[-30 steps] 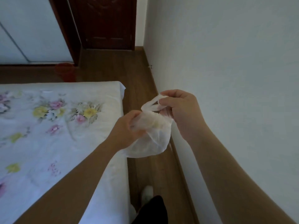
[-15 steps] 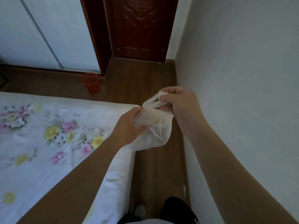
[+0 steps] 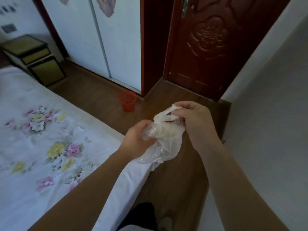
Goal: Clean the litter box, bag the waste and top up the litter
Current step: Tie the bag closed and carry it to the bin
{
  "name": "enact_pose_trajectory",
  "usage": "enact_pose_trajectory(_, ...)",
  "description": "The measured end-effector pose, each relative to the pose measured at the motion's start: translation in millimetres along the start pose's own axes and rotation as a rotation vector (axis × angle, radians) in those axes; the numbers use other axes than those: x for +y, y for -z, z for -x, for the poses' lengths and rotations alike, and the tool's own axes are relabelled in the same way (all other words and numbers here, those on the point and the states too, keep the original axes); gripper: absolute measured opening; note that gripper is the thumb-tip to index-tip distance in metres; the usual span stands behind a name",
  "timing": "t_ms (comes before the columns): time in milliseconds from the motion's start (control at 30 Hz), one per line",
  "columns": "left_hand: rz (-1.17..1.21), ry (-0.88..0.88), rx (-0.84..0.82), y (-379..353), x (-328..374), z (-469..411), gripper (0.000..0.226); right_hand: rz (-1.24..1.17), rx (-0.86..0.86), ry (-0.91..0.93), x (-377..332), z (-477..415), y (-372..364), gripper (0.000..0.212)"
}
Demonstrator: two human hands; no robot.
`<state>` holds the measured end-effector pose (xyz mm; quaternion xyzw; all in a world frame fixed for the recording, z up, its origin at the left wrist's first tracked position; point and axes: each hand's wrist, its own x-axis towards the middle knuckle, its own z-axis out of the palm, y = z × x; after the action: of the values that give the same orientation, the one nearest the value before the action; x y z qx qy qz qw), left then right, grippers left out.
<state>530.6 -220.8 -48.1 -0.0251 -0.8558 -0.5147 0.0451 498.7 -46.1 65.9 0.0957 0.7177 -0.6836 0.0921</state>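
A small translucent white plastic bag [image 3: 164,144] hangs in front of me, with pale lumps showing faintly inside it. My left hand [image 3: 138,139] grips the bag's left side near its neck. My right hand [image 3: 194,120] pinches the bag's twisted handles at the top. Both hands hold it in the air above the wooden floor, just past the bed's corner. No litter box is in view.
A bed with a white flowered sheet [image 3: 41,147] fills the left. A small red bin [image 3: 128,102] stands on the wooden floor [image 3: 180,180] by the sliding wardrobe [image 3: 100,39]. A dark red door [image 3: 205,44] is ahead, a bedside cabinet [image 3: 33,57] far left, a white wall [image 3: 270,114] right.
The view has swung up and left, bringing the wardrobe, door and red bin more into sight. Both hands keep hold of the bag, which stays between them.
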Motion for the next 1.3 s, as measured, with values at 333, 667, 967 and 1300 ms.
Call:
enact_pose_trajectory(333,0.066,0.132,0.248,-6,-59,-219,0.040,0.157,-0.257,0.075,-51,-256,-43,0.019)
enact_pose_trajectory(667,0.007,0.325,0.391,41,-97,-404,0.042,0.290,-0.461,0.110,-113,-462,-118,0.023)
enact_pose_trajectory(967,-0.072,0.529,0.613,85,-180,-553,0.040,0.414,-0.719,0.176,-135,-644,-223,0.020)
enact_pose_trajectory(1300,-0.356,0.817,0.480,157,-318,-660,0.043,0.552,-0.735,0.152,-96,-787,-371,0.021)
